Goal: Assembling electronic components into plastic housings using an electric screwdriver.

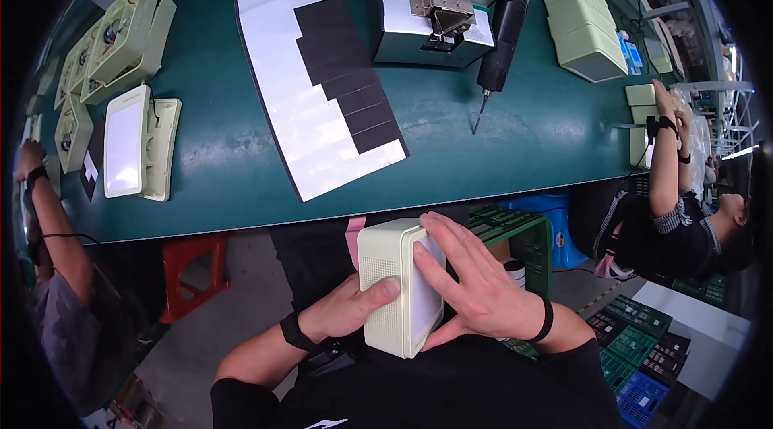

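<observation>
Pale box-shaped device up in both hands, clear of green bench, just off its near edge. Left hand pinching it, thumb on perforated side, other fingers hidden. Right hand clasping screen side, fingers spread, thumb low. Toward bench's far edge: metal machine, black electric screwdriver alongside, black-and-white sheet to left.

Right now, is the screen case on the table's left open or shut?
Open: its screen half lies shifted over the back shell, whose inside shows.
</observation>
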The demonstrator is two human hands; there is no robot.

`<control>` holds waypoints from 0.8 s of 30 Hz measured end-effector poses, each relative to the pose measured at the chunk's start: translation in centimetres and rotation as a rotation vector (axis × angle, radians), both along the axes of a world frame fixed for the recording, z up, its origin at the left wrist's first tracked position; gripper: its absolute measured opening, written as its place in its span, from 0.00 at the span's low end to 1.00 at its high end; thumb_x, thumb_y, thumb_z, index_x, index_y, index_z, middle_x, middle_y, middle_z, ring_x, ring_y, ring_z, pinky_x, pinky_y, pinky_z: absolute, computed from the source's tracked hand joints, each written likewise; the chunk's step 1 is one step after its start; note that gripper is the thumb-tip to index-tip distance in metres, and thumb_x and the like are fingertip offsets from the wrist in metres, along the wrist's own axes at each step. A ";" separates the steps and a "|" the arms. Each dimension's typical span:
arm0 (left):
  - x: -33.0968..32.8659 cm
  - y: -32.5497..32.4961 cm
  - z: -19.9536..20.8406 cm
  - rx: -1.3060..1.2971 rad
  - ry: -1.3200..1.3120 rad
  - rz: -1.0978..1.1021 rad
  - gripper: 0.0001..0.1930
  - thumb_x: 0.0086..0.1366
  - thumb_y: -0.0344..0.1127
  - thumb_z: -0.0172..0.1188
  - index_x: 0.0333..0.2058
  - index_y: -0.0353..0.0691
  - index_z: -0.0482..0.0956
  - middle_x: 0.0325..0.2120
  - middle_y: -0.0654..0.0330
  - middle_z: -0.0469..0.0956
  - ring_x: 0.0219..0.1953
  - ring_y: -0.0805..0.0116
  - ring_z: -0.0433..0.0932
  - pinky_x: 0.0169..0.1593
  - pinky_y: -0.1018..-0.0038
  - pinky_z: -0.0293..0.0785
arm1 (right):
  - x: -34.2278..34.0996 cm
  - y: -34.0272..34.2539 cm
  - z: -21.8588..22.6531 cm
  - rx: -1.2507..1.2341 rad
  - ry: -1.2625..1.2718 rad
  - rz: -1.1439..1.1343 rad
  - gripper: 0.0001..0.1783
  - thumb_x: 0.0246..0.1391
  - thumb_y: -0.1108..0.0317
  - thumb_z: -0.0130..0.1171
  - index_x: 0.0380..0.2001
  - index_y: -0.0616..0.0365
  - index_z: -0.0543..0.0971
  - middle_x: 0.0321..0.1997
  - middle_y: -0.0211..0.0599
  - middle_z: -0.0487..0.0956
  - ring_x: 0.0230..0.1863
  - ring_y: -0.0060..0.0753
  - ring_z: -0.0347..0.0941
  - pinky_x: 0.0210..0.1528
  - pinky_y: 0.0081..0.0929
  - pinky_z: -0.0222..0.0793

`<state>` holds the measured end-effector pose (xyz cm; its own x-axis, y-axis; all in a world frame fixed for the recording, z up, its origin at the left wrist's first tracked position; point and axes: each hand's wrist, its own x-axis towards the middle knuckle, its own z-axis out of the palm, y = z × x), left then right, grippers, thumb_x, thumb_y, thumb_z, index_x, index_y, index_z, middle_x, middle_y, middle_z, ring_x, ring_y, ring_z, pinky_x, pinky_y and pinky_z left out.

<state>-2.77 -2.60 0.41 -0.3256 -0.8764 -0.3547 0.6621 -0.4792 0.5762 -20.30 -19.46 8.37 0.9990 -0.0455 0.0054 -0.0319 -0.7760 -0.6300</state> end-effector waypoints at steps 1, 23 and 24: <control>0.1 -0.2 0.3 -0.013 0.000 -0.009 0.53 0.69 0.71 0.56 0.75 0.39 0.45 0.68 0.48 0.63 0.68 0.56 0.70 0.68 0.60 0.71 | 0.0 0.0 0.0 0.003 -0.005 -0.002 0.73 0.29 0.39 0.82 0.73 0.66 0.56 0.73 0.74 0.56 0.70 0.80 0.60 0.68 0.65 0.63; 1.5 -2.7 6.1 -0.338 -0.871 -0.065 0.51 0.53 0.52 0.80 0.67 0.32 0.63 0.52 0.46 0.81 0.52 0.51 0.85 0.56 0.63 0.80 | -1.0 -3.6 -4.6 0.801 0.042 -0.157 0.55 0.48 0.26 0.68 0.62 0.65 0.74 0.63 0.51 0.74 0.64 0.49 0.73 0.65 0.41 0.69; 1.0 -2.7 6.2 -0.338 -0.866 -0.070 0.51 0.53 0.52 0.80 0.67 0.32 0.63 0.52 0.46 0.81 0.52 0.51 0.85 0.56 0.63 0.80 | -1.2 -3.4 -4.8 0.803 0.045 -0.163 0.55 0.48 0.26 0.68 0.62 0.65 0.74 0.63 0.51 0.74 0.64 0.49 0.73 0.65 0.41 0.69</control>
